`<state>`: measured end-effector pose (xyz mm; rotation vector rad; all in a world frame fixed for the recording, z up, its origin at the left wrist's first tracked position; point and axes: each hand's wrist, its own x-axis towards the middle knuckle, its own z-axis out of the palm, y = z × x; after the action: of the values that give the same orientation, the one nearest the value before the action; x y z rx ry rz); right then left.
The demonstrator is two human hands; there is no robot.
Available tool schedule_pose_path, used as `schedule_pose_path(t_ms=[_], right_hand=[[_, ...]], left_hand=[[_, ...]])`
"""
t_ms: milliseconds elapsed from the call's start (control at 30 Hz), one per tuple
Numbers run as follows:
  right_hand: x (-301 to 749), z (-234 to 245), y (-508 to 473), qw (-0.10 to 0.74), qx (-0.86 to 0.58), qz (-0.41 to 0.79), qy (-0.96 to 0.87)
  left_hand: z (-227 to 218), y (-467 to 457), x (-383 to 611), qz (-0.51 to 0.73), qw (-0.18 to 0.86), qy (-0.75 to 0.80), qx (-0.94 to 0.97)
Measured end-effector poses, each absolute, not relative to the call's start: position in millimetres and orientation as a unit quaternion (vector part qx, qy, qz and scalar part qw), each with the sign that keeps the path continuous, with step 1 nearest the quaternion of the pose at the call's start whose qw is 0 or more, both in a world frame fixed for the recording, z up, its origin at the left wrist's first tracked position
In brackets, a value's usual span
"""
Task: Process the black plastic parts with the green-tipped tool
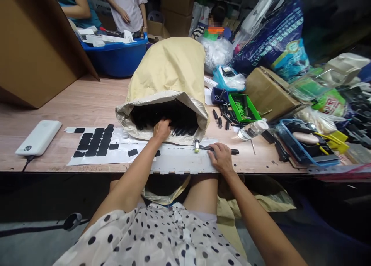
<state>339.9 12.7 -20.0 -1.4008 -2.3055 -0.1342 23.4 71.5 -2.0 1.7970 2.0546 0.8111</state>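
A large tan sack [171, 65] lies on the table with its mouth towards me, and black pieces [182, 131] fill its dark opening. My left hand [162, 129] reaches into that mouth, fingers curled among the pieces; what they grip is hidden. My right hand [222, 156] is closed over the black handle of a small hammer [197, 145], which lies on a pale board [179, 160] at the table's front edge. Left of the sack, a white sheet [116, 158] carries rows of black rounded stickers [97, 142].
A white power bank [39, 138] lies at left, near a cardboard box [29, 46]. Behind stands a blue basin [116, 57]. At right are a green tray [243, 107], a clear bottle [252, 130] and a blue basket [307, 142]. People are beyond the table.
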Motion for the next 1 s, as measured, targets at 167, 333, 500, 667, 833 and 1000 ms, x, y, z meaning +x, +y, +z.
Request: schedule_pose_path(t_ms=[167, 333, 500, 667, 833, 1000], right_hand=[[342.4, -20.2, 15.3, 0.217, -0.494, -0.025, -0.841], [336.6, -9.2, 7.7, 0.273, -0.511, 0.014, -0.815], [303.2, 7.3, -28.8, 0.394, -0.567, 0.072, -0.720], [259.0, 6.8, -64.8, 0.401, -0.507, 0.189, -0.739], [233.8, 3.5, -73.7, 0.381, -0.458, 0.222, -0.772], [225.1, 8.2, -75.9, 0.365, -0.452, 0.204, -0.788]], left_hand=[[10.6, 26.5, 18.0, 0.305, 0.146, 0.675, 0.655], [2.8, -35.0, 18.8, 0.304, 0.196, 0.608, 0.706], [-12.5, -45.3, 14.0, 0.280, 0.212, 0.604, 0.715], [-15.4, -38.0, 12.6, 0.284, 0.216, 0.607, 0.710], [-13.9, -36.7, 15.5, 0.296, 0.235, 0.613, 0.694], [-13.3, -34.5, 18.9, 0.305, 0.243, 0.621, 0.680]])
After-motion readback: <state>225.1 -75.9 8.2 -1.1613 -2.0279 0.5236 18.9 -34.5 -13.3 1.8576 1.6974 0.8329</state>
